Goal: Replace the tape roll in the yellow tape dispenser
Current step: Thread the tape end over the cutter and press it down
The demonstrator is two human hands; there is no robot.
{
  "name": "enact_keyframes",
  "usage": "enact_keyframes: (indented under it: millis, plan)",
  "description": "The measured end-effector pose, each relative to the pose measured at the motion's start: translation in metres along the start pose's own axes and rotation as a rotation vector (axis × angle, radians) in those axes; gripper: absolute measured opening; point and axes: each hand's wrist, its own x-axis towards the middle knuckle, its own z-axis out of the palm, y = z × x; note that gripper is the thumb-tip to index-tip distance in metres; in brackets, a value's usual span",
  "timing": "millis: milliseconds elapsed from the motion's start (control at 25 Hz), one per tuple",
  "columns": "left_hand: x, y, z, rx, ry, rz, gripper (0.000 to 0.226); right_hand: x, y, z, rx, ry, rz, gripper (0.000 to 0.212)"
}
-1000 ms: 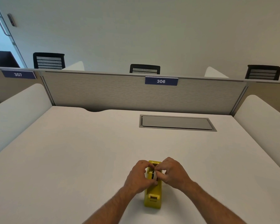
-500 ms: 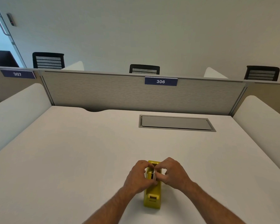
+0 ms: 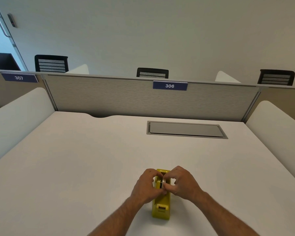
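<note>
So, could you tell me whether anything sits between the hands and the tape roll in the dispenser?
Nothing visible does. The left hand and right hand are already closed around the tape roll in the yellow dispenser, and the desk around it holds nothing else.

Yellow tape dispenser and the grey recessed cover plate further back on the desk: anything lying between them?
Nothing. In the head view, only bare white desk separates the yellow tape dispenser from the grey recessed cover plate.
</note>
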Motion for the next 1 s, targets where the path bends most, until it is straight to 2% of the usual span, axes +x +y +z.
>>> enact_keyframes:
  millis: [200, 440, 680, 840, 1000]
  plan:
    - [-0.0003, 0.0010, -0.0002, 0.010, -0.009, -0.016, 0.057, 0.0016, -0.0001, 0.0002, 0.028, 0.021, 0.003, 0.014]
    - [-0.0005, 0.0013, 0.0001, 0.011, 0.006, 0.006, 0.054, -0.0012, 0.0003, 0.0015, 0.003, -0.019, -0.009, 0.031]
    - [-0.0010, 0.0017, -0.0010, 0.010, -0.007, -0.007, 0.057, 0.0021, 0.0008, -0.0004, 0.027, -0.014, -0.017, 0.017]
    - [0.0000, 0.0002, -0.0007, 0.007, -0.003, 0.003, 0.056, 0.0017, -0.0008, -0.0003, 0.029, -0.022, 0.019, 0.022]
    - [0.0005, -0.0010, -0.0001, -0.004, -0.001, 0.010, 0.054, 0.0009, -0.0012, -0.0008, 0.062, -0.031, 0.031, 0.018]
